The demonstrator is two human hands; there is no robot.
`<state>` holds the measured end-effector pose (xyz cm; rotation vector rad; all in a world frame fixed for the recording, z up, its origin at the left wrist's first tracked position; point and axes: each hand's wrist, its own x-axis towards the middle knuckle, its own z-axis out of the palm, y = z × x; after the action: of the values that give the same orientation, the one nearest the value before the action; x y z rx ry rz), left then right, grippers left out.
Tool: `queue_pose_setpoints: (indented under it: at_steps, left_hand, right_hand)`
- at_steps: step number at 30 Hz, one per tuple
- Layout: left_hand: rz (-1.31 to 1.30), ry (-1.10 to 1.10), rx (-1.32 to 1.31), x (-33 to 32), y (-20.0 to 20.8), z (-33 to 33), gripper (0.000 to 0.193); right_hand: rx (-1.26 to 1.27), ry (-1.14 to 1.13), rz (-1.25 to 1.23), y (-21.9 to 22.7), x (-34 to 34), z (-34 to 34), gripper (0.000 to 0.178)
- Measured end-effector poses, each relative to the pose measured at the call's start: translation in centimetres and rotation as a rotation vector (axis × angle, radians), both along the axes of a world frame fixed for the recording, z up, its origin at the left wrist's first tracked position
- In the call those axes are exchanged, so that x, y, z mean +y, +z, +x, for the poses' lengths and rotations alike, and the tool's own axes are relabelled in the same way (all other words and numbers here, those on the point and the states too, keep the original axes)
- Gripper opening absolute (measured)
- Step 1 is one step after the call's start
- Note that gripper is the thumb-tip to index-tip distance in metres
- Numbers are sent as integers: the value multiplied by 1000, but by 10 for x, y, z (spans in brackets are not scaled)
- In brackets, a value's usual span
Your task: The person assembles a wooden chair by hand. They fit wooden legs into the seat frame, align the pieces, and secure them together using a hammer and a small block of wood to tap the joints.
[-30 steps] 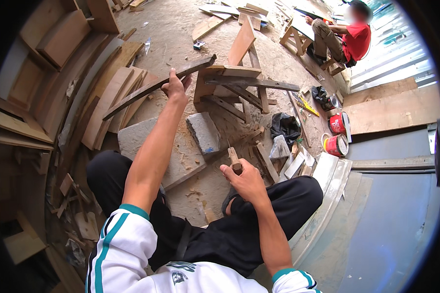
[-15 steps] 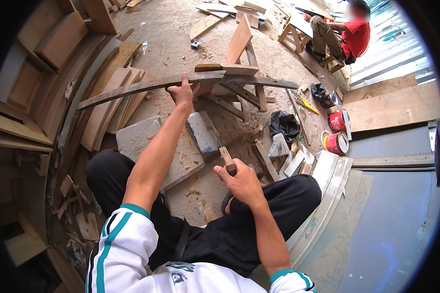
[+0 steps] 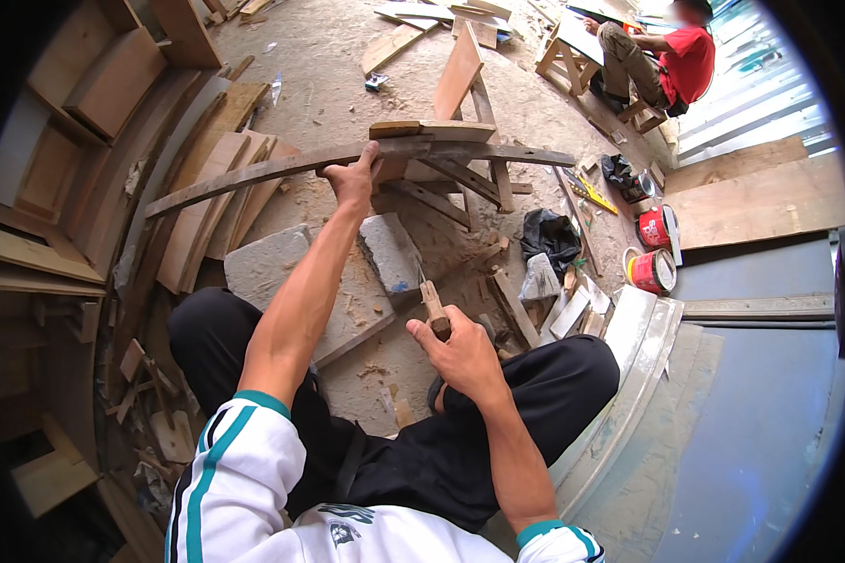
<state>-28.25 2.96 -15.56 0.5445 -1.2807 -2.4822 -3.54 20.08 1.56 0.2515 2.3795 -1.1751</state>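
The floor (image 3: 300,84) spreads all round me, pale and dusty. To my right lies a blue-grey panel (image 3: 760,403), with a corrugated metal sheet (image 3: 770,113) farther off, and to my left are wooden cabinets (image 3: 122,80) with long boards (image 3: 202,211) beside them. At the upper right a person in red (image 3: 687,70) sits at a small desk (image 3: 573,80).

Ahead of me is a wooden trestle (image 3: 504,188), and a dark bar (image 3: 530,156) runs across it toward the right. My long strip of wood (image 3: 244,176) slants up from the left, its right end meeting that bar in view; I cannot tell whether the two are joined. Below it sit a broad grey slab (image 3: 263,261) scattered with shavings and, just beside my forearm, a thick grey block (image 3: 388,253).

To the right of the block are a black bag (image 3: 549,235) and two red cans (image 3: 650,271).

My left hand (image 3: 350,181) has its fingers closed on the strip near its right end, partly hidden behind the wood. My right hand (image 3: 465,352) hangs over my right leg, fingers wrapped round a wood-handled tool (image 3: 436,308). Its thin tip (image 3: 421,274) points away from me, well apart from the strip.
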Motion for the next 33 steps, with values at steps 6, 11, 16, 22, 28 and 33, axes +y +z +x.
queue_pose_setpoints:
  at_steps: [6, 11, 16, 22, 28, 33]
  left_hand:
    - [-94, 56, 14, 0, 3, -4, 43]
    - [-158, 52, 11, 3, 11, -4, 57]
    - [-120, 53, 0, -2, 1, -9, 66]
    - [-106, 113, 15, 3, -3, -10, 56]
    - [-114, 129, -4, 7, 2, -8, 57]
    - [-135, 80, 15, 4, -1, -9, 69]
  right_hand:
    - [67, 7, 19, -5, 0, 0, 51]
    - [85, 4, 29, -8, 0, 0, 51]
    - [70, 5, 11, -5, 0, -1, 52]
    - [131, 14, 36, -16, 1, 2, 50]
    - [130, 4, 47, -16, 1, 2, 49]
    - [56, 0, 53, -12, 0, 1, 48]
